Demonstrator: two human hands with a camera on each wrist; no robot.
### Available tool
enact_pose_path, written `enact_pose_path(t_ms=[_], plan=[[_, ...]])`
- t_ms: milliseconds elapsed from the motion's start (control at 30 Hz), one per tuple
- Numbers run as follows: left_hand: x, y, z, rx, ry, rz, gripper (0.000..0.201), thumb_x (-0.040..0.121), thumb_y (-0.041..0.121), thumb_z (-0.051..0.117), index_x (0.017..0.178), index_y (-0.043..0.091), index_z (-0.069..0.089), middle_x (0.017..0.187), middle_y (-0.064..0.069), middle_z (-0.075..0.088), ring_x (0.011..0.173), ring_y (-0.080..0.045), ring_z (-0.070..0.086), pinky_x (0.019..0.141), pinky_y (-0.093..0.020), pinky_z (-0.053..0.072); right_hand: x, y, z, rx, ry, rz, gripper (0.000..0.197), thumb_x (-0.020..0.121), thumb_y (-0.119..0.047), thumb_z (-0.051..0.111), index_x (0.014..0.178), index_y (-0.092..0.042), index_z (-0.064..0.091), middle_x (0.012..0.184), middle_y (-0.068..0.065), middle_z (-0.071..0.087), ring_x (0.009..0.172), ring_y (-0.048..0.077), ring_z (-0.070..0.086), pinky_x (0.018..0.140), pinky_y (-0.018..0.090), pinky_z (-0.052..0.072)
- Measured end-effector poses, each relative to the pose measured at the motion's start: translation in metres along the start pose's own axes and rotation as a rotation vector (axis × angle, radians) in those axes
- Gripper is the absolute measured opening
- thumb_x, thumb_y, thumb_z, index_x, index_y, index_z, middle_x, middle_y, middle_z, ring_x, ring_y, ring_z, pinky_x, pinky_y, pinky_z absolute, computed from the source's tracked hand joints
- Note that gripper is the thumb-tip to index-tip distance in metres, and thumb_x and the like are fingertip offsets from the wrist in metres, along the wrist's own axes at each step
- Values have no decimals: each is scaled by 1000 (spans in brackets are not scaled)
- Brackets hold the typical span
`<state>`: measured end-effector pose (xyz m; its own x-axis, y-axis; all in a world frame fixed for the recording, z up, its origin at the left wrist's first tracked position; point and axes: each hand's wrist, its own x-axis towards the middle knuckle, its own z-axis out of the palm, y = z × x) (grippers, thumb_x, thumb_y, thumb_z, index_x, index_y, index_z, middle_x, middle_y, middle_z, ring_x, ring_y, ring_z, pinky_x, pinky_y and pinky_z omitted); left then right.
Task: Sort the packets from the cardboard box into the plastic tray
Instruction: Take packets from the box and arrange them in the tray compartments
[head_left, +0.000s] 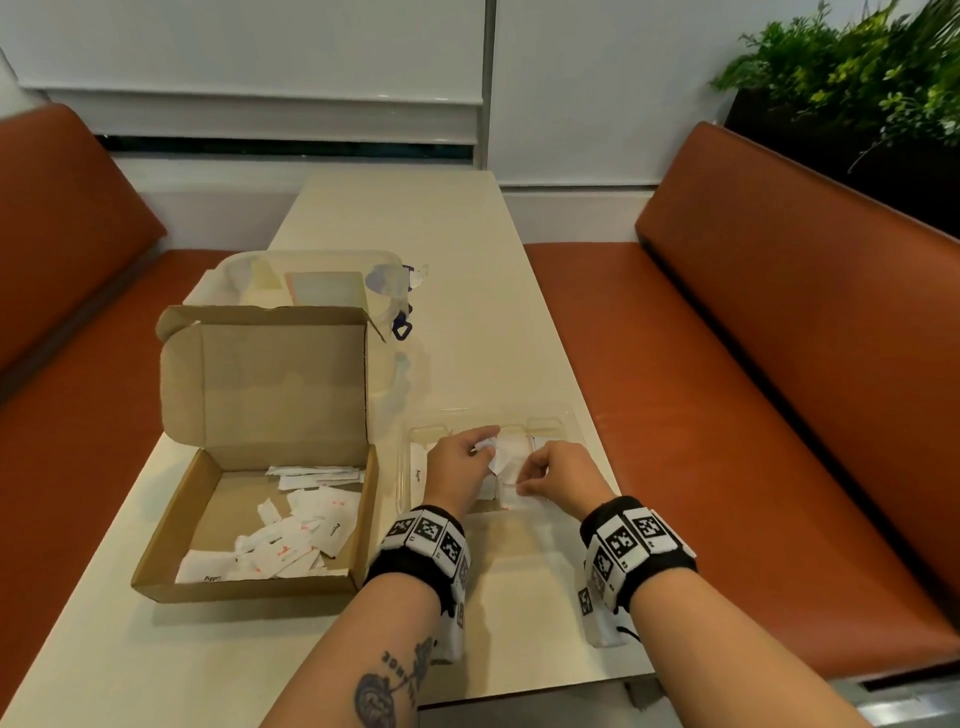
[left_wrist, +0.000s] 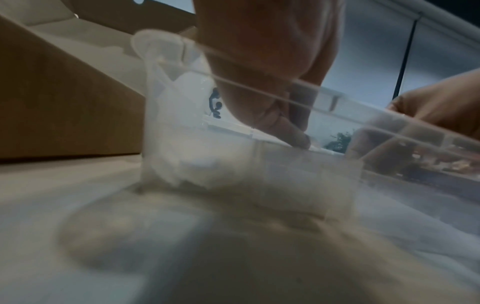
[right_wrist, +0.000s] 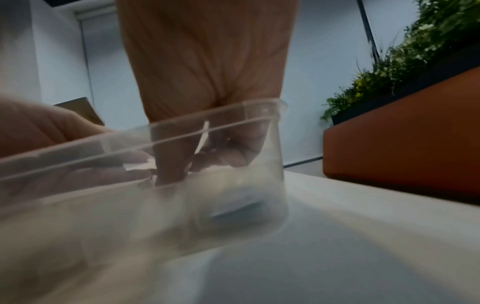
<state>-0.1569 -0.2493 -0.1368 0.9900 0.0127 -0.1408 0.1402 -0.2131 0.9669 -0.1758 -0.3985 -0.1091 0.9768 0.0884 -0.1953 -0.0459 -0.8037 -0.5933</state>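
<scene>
An open cardboard box (head_left: 174, 519) at the table's left holds several white packets (head_left: 291, 545). To its right stands the clear plastic tray (head_left: 550, 418), with white packets lying in its compartments. Both hands reach into it. My left hand (head_left: 485, 449) pinches small white packets (head_left: 488, 446) over the tray's middle. My right hand (head_left: 524, 483) pinches a packet low near the front wall. In the right wrist view its fingers (right_wrist: 171, 160) press down inside the tray (right_wrist: 246, 185) with a thin white packet edge (right_wrist: 203, 135) between them. The left wrist view shows a fingertip (left_wrist: 296, 135) behind the tray wall (left_wrist: 298, 174).
A clear lidded container (head_left: 311, 280) sits behind the box on the cream table (head_left: 415, 218). Orange benches (head_left: 779, 364) flank the table on both sides. Green plants (head_left: 857, 78) stand at the back right. The table's near edge lies just under my forearms.
</scene>
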Motion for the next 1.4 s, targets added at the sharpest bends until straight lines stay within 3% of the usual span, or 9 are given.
enact_pose_path(t_ms=[133,200,500,667,833,933,1067,1267,1400], plan=[[0,1,-1,-20,1,-7,31,90,4,54,115,15,68,105,-9,68,94,-22,65,93,-40,53,0,5,1,177,136,1,11,85,-15,65,78,-11,73,63,-9,61,53,0,50,49,5,37],[-1,1,-2,-19,-1,-16,31,90,4,54,116,14,68,97,-8,67,85,-22,64,90,-41,54,-1,5,0,226,183,3,11,86,-13,64,77,-11,70,65,-8,60,56,1,51,50,3,38],[1,-1,-3,-17,-9,-12,30,88,3,54,112,15,70,106,-19,69,74,-16,61,90,-41,54,-3,-1,2,-56,-61,-54,29,69,-4,77,64,-19,52,70,-6,46,60,7,42,54,15,33],[4,-5,-2,-32,-9,-20,30,89,3,55,113,14,69,107,-24,66,59,-9,52,70,-29,50,3,-5,7,-139,-47,-56,37,70,5,69,57,-18,44,63,-3,51,65,15,51,54,15,34],[3,-3,-3,-56,-31,-47,31,89,2,53,113,15,69,108,-24,66,73,-20,60,77,-33,53,2,-5,9,-122,-3,-4,38,74,6,63,57,-19,40,61,-4,47,65,16,47,54,18,34],[5,-4,-2,-78,-39,-61,32,91,-1,49,114,10,68,116,-21,65,97,-33,64,69,-21,49,2,-5,11,-93,15,8,37,73,6,63,58,-19,40,61,-4,47,65,15,47,53,18,33],[5,-1,-3,-190,-70,-110,35,95,-4,40,115,9,66,120,-15,62,92,-15,60,71,-18,53,2,-2,11,-42,27,24,36,72,4,67,59,-18,42,61,-5,47,59,10,44,52,17,33],[-1,3,-6,-266,-86,-14,46,94,-2,45,130,26,53,97,-8,68,80,-12,65,65,-18,53,4,-6,8,222,304,4,10,86,-20,64,80,-14,58,71,-4,55,66,10,48,57,17,34],[-4,6,-6,-205,-102,33,45,92,8,56,135,22,50,95,-13,71,85,-20,68,76,-24,52,4,-16,3,471,251,8,23,85,-20,68,107,-20,62,82,-1,64,75,10,57,72,21,47]])
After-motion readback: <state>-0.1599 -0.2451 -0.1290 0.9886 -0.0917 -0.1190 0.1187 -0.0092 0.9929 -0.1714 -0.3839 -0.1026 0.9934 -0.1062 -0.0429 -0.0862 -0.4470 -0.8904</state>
